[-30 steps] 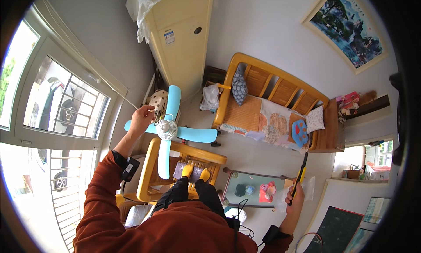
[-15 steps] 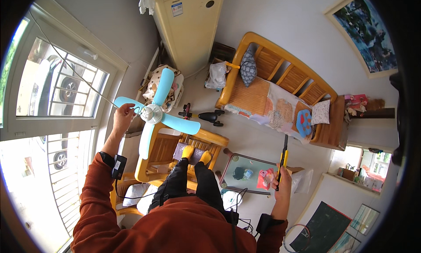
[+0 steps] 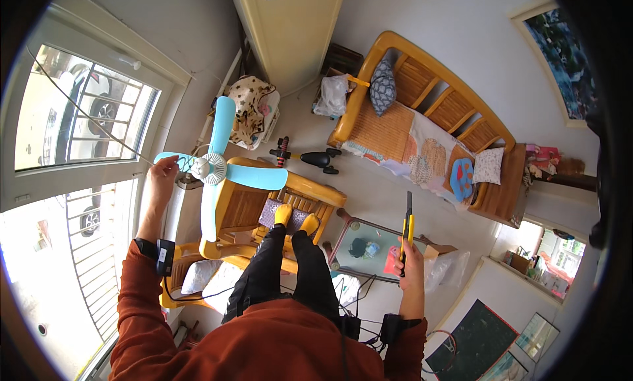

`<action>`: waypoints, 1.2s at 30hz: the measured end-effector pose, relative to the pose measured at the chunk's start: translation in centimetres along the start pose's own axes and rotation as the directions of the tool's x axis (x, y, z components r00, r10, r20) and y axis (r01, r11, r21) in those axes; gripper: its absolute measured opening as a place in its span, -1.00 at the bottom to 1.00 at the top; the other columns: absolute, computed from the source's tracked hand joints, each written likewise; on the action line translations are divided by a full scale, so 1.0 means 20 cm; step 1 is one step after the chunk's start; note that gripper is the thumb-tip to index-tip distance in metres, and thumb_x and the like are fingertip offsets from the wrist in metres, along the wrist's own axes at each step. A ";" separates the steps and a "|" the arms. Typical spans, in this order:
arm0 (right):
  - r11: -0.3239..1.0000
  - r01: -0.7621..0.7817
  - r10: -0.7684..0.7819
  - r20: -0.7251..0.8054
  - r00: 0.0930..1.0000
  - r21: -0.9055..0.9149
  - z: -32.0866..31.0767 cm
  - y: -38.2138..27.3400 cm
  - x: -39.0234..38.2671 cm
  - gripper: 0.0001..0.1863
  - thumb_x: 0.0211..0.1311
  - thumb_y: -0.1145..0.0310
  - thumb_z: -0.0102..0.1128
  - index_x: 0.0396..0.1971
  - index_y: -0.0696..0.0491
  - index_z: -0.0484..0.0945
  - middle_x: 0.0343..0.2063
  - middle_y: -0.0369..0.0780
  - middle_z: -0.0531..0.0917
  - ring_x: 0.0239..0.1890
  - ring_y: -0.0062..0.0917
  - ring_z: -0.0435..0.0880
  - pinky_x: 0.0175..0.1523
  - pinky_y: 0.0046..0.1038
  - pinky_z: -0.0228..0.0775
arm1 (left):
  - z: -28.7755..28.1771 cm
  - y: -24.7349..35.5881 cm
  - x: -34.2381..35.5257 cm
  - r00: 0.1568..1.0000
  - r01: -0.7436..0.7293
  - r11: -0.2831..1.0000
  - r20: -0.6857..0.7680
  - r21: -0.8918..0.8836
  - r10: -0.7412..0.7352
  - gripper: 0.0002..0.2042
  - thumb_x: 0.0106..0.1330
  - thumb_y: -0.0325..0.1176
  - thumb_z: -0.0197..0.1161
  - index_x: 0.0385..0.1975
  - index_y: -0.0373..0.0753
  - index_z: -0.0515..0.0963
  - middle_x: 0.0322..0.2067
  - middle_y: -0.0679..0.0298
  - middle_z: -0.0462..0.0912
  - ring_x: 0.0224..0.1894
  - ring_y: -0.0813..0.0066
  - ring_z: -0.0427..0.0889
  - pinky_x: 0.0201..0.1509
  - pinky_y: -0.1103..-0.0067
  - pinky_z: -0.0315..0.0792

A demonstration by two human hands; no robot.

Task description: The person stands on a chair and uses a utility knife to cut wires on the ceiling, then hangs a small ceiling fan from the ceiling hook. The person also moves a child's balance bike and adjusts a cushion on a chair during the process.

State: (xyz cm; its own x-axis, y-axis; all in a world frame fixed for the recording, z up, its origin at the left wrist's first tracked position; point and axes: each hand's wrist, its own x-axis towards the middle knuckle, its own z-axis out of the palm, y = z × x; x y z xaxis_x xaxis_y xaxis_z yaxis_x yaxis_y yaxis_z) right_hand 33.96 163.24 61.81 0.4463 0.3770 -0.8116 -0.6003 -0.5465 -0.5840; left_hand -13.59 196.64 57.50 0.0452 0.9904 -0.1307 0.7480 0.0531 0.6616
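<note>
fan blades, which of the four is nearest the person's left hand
The blade pointing left toward the window, overlapped by the left hand; the other three point up, right and down.

I see the blue fan crowding the left hand: one blade reaches the fingers, and the others spread far, near and right, blocking a straight sweep across. A thin cord slants away far left, closing that side. Between the right blade and the yellow-and-black cutter in the right hand, the air is open, with the wooden chair lower down.
</note>
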 end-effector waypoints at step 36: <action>0.808 0.586 -0.341 0.762 0.550 -0.062 1.51 -0.06 0.01 -0.84 0.18 0.52 0.16 -0.33 0.11 0.35 -0.49 -0.35 0.49 -0.52 -0.75 0.51 -0.39 -0.70 0.42 | 0.12 0.61 -0.27 0.862 -0.503 0.844 -0.041 -0.187 0.505 -0.76 0.04 -0.59 0.24 -0.28 -0.17 0.62 -0.21 0.24 0.55 -0.29 0.37 0.55 -0.18 0.50 0.46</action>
State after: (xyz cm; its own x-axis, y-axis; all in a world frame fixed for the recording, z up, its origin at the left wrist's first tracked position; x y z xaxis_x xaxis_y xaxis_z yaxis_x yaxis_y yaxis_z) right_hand 14.84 186.55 61.78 -0.0556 0.9637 -0.2610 -0.1822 -0.2668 -0.9464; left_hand -3.15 191.60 64.42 0.3890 0.8862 0.2517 0.4847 -0.4293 0.7621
